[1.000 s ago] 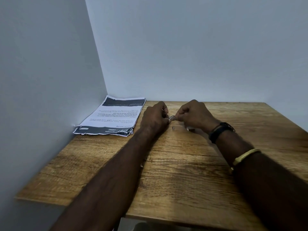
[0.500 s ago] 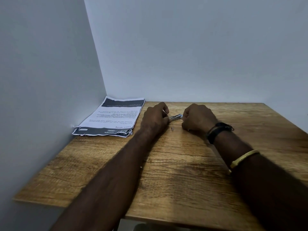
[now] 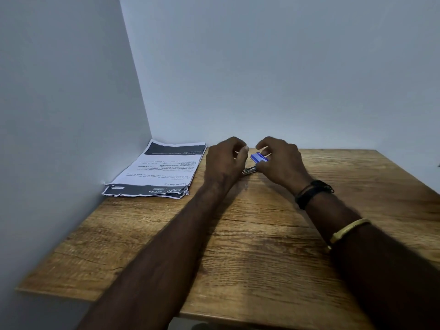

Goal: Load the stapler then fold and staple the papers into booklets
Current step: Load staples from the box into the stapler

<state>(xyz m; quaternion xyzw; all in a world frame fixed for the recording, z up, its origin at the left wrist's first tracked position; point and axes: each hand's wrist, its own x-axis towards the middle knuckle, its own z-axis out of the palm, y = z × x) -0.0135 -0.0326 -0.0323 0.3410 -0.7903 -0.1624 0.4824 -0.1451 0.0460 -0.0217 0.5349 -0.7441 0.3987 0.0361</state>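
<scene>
My left hand and my right hand are close together at the far middle of the wooden table. The fingers of my right hand hold a small blue box, just above the table. Below it a silver metal piece pokes out from under my left hand, whose fingers curl over it. Whether it is the stapler or a strip of staples I cannot tell. A stack of printed papers with dark bands lies to the left, in the corner against the wall.
A tiny loose staple lies on the wood just in front of my hands. Grey walls close the table off at the left and at the back. The table's near edge runs across the bottom.
My hands have lifted slightly and opened up. The blue box now shows in my right hand's fingers. The silver piece, held between both hands before, sits lower at my left hand.
</scene>
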